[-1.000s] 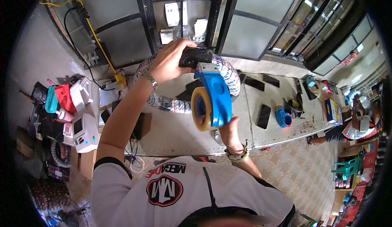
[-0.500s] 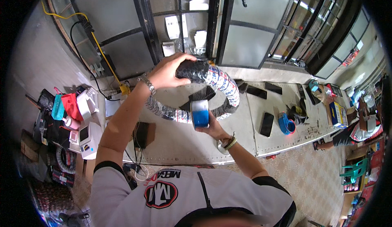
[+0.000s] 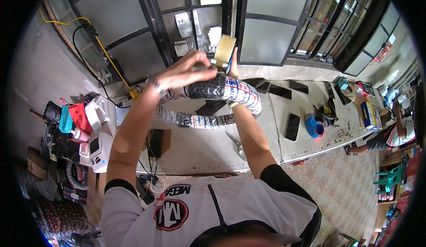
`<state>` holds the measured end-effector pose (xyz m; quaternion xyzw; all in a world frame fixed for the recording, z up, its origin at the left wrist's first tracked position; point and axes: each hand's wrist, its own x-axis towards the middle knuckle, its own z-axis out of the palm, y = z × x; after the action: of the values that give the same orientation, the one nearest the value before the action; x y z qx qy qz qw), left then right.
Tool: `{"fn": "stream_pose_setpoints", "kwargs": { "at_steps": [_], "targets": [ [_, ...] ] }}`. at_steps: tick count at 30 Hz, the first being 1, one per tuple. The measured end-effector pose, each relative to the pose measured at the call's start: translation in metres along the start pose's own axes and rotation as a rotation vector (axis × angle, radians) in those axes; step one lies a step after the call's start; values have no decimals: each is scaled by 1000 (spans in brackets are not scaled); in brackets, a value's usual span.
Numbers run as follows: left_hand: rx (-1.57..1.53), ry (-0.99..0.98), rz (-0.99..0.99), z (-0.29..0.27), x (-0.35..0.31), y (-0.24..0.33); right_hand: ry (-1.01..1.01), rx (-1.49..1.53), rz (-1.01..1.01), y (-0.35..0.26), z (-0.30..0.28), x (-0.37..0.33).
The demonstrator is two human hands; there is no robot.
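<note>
A ring-shaped, tyre-like bundle (image 3: 242,92) in printed white wrapping stands on the table. Black bubble wrap (image 3: 207,87) covers part of its upper side. My left hand (image 3: 188,72) is over the bubble wrap, thumb and fingers apart, fingertips close to the tape. Beyond the ring, my right hand (image 3: 234,66) grips a blue tape dispenser, partly hidden, carrying a tan tape roll (image 3: 226,49). My right forearm passes over the ring's right part. Scissors (image 3: 238,145) lie on the near side of the table.
Several phones (image 3: 292,127) and a blue tape roll (image 3: 314,127) lie on the table (image 3: 208,151) to the right. At left stand a white label-printer-like device (image 3: 101,151) and a yellow cable (image 3: 106,51). Framed glass doors (image 3: 268,38) rise behind. Another person (image 3: 395,129) is at far right.
My right hand has carried the tape dispenser from the ring's near side up and over to its far side. My left hand has shifted slightly, its fingers now nearer the tape. The scissors are uncovered.
</note>
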<state>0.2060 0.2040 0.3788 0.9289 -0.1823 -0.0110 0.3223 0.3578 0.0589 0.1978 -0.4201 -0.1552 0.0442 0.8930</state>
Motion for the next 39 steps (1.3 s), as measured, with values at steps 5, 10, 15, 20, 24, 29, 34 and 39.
{"fn": "stream_pose_setpoints", "kwargs": {
  "at_steps": [5,10,15,20,24,29,34,39],
  "targets": [
    [-542,256,-139,19,76,-26,-59,-639,-732,8,15,40],
    [-571,390,82,30,75,-31,-241,-1036,-769,-25,18,-53],
    [-423,537,315,17,71,-24,-654,-653,408,-131,-7,-162],
    [-385,520,396,20,81,-19,69,-524,-161,-203,37,-40],
    [-196,373,417,9,65,11,-122,-467,92,-200,80,43],
    [282,231,162,-15,-44,9,-222,-333,150,-211,99,31],
    [378,467,-32,27,-66,-25,-282,-335,108,-238,144,-21],
    [415,479,-62,18,-49,-43,-367,-272,-50,-214,122,-143]
  ]
}}
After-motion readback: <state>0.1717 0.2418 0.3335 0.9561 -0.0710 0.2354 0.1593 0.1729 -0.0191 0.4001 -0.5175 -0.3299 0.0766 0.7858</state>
